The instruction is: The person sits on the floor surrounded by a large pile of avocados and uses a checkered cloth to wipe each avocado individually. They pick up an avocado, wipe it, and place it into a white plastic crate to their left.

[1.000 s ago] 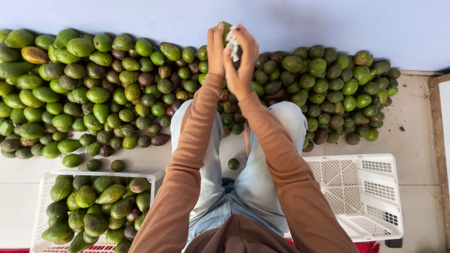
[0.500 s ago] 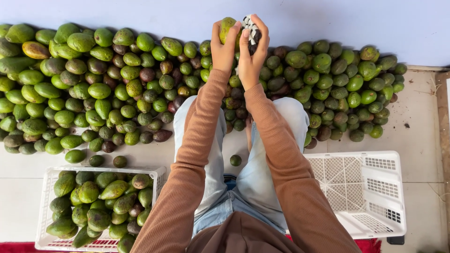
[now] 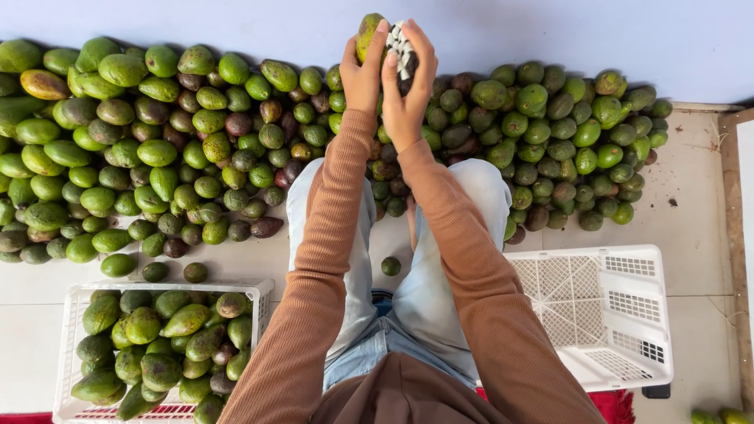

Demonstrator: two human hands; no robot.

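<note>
- Head view: my left hand (image 3: 363, 74) holds a green avocado (image 3: 368, 33) raised above the floor pile (image 3: 157, 149).
- My right hand (image 3: 408, 78) clasps a dark, white-flecked object (image 3: 401, 53) against it.
- Best done, I judge, by steadying the fruit firmly.

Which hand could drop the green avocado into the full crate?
Probably the left hand: it holds the green avocado, and the white plastic crate of avocados is on its side.

Avocado heap (image 3: 157, 149) along pale wall (image 3: 550, 31); filled white crate (image 3: 78, 302) left, empty white crate (image 3: 620, 314) right, on floor (image 3: 699, 196).
</note>
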